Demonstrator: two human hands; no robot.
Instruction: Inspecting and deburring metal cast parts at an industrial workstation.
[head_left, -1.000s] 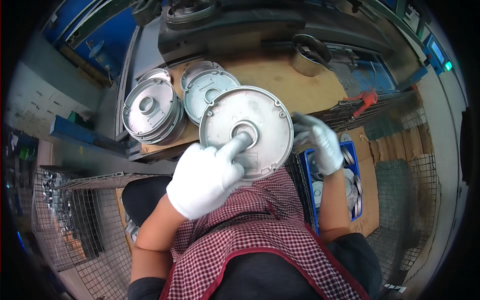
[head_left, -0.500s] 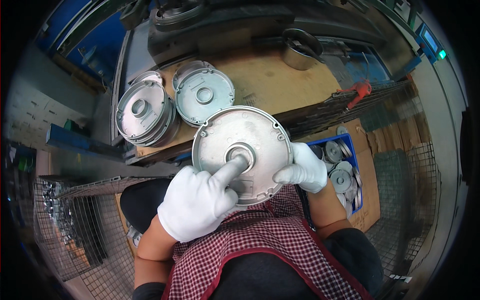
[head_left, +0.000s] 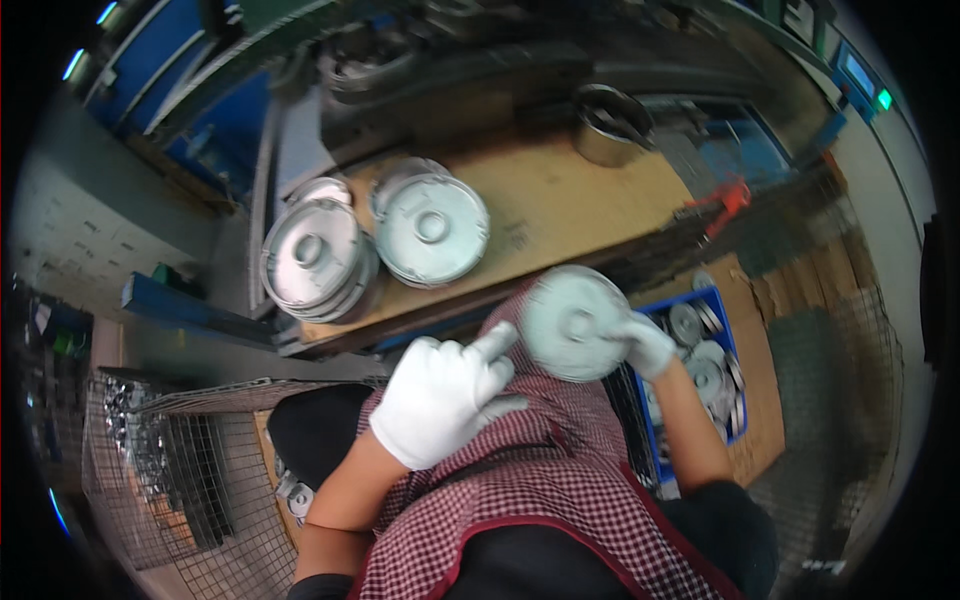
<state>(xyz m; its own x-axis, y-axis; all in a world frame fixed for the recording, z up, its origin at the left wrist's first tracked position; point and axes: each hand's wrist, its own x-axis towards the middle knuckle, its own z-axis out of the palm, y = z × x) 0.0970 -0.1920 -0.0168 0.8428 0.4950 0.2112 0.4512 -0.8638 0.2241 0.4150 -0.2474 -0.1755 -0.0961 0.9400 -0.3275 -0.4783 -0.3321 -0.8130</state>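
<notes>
Over the apron (head_left: 585,440), near the blue bin (head_left: 722,312), the disc (head_left: 568,325) now hangs in the right hand (head_left: 645,345) alone, gripped at its right side, while the left hand (head_left: 440,400) has let go and spreads empty just beside it, no longer sharing the load.

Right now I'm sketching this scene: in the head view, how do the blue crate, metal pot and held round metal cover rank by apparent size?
1. Blue crate, partly hidden
2. Held round metal cover
3. Metal pot
</notes>
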